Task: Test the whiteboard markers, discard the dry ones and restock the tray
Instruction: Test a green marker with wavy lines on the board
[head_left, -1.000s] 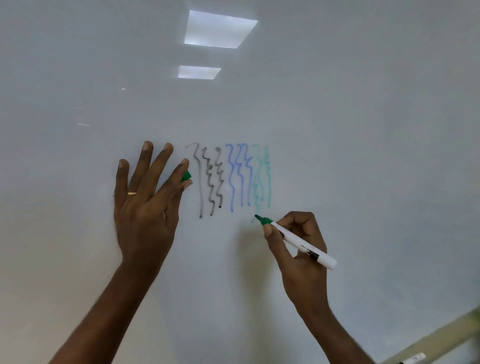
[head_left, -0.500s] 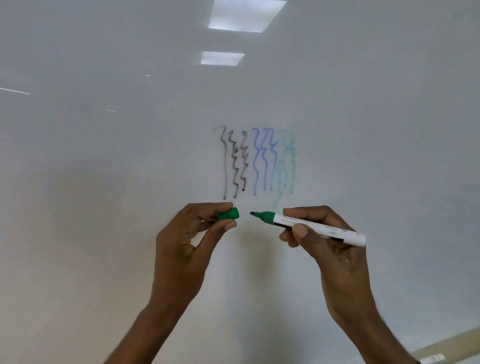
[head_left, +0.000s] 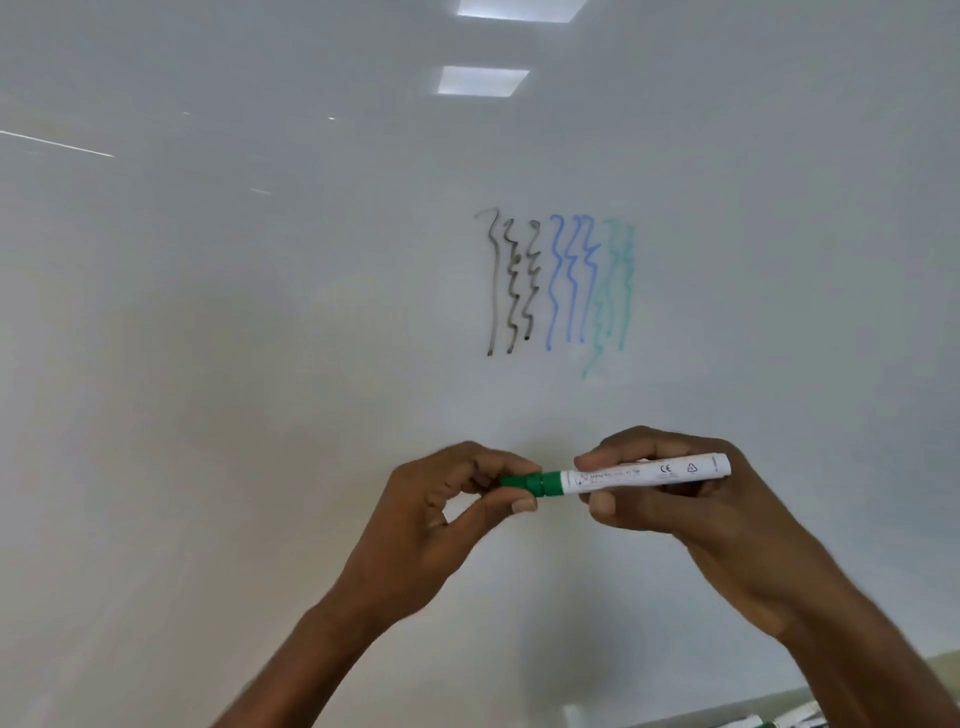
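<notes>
Left fingers (head_left: 521, 505) pinch green cap (head_left: 525, 482), right fingers (head_left: 605, 502) grip marker (head_left: 649, 472), squiggles (head_left: 570, 291) above on whiteboard (head_left: 260, 312)

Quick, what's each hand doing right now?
The left hand is closed, pinching the green cap at the marker's tip.
The right hand is closed, holding the marker.

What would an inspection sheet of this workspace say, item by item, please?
Surface: whiteboard, with black squiggles, blue squiggles and fainter green squiggles side by side.
Job's things: green marker held level below the squiggles; its green cap sits over the tip.
Clutter: blurred items at the bottom right edge, perhaps markers; cannot tell.
Grippers: left hand pinches the cap; right hand grips the marker barrel.
Cables: nothing seen.
Surroundings: ceiling light reflections on the board.
</notes>
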